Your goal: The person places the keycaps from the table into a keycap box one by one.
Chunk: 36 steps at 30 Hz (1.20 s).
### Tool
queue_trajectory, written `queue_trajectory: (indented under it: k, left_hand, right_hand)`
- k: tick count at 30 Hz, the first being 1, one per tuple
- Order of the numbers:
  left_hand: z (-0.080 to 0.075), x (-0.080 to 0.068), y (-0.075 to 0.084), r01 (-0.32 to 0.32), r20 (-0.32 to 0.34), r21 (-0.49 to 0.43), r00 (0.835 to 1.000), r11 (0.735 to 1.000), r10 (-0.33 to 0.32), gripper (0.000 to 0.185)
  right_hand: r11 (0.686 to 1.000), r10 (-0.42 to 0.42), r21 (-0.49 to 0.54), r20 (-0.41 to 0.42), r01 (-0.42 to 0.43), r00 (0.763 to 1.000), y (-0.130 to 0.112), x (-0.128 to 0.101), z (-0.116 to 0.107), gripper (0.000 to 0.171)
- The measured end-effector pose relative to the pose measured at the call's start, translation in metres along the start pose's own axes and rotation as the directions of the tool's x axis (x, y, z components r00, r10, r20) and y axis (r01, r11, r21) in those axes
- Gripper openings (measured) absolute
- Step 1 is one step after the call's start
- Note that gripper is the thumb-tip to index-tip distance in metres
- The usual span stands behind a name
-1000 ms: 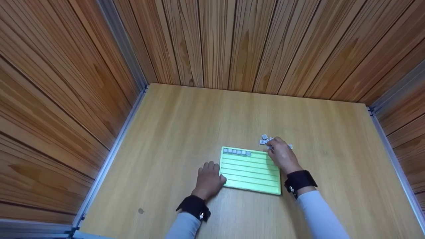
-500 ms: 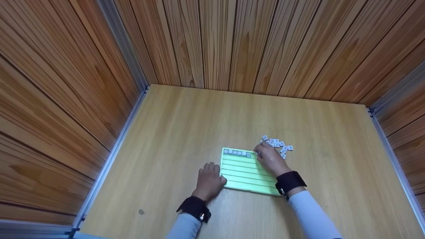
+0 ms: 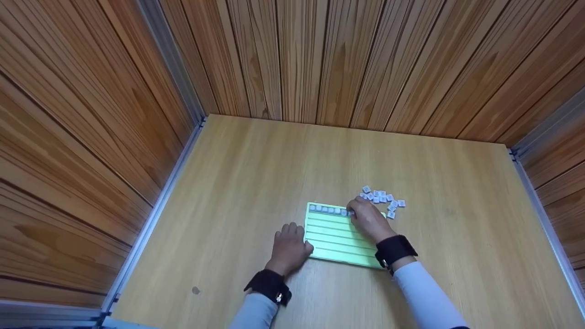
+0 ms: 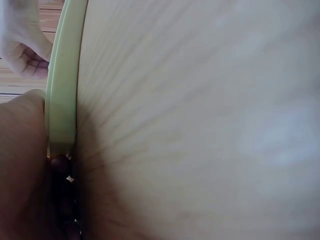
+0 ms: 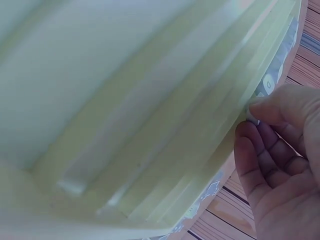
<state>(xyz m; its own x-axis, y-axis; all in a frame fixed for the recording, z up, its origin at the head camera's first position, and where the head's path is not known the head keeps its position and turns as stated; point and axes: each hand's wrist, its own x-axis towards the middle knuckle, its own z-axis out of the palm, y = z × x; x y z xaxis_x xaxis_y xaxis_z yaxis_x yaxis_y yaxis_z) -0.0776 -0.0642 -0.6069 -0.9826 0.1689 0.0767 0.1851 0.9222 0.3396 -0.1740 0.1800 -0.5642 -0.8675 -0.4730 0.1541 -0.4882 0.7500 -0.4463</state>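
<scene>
A light green tray (image 3: pixel 343 244) with ridged rows lies on the table. Several small grey-white letter tiles (image 3: pixel 324 209) line its back row from the left end. My left hand (image 3: pixel 289 249) holds the tray's front left corner, thumb over the rim and fingers along the left side; the left wrist view shows the tray's edge (image 4: pixel 67 75) between thumb and fingers. At the back row, just right of the last set tile, my right hand (image 3: pixel 369 219) pinches a small tile (image 5: pixel 251 118) between thumb and fingertips. The hand covers the tray's back right part.
Several loose tiles (image 3: pixel 382 196) lie scattered on the wooden table (image 3: pixel 256 183) behind and right of the tray. Wood-plank walls (image 3: pixel 301 59) with metal edging enclose the table at the back and sides.
My right hand has come from the loose tiles leftward to the tray's back row with a tile, up against the end of the row. The left hand has stayed at the corner.
</scene>
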Motion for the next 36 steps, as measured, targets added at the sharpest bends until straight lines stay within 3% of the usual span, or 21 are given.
queue_trajectory:
  k: [8, 16, 23, 36]
  left_hand:
    - [0.001, 0.002, -0.001, 0.011, 0.031, -0.007, 0.999, 1.000, -0.011, 0.019]
    - [0.004, 0.002, -0.002, 0.004, 0.002, 0.014, 1.000, 1.000, -0.004, 0.018]
    - [0.002, 0.003, -0.001, 0.016, 0.030, 0.001, 0.999, 1.000, -0.016, 0.019]
    - [0.003, 0.002, -0.001, 0.011, 0.034, 0.005, 0.999, 1.000, -0.011, 0.021]
  right_hand:
    - [1.000, 0.016, -0.017, 0.009, -0.016, 1.000, -0.001, 0.001, 0.001, 0.022]
    - [0.999, 0.033, -0.018, 0.007, -0.032, 0.999, -0.003, 0.001, 0.001, 0.025]
    - [1.000, 0.000, -0.013, -0.027, -0.001, 1.000, -0.004, -0.001, 0.000, 0.025]
    - [0.997, 0.082, -0.011, 0.004, -0.081, 0.997, 0.004, -0.004, -0.011, 0.026]
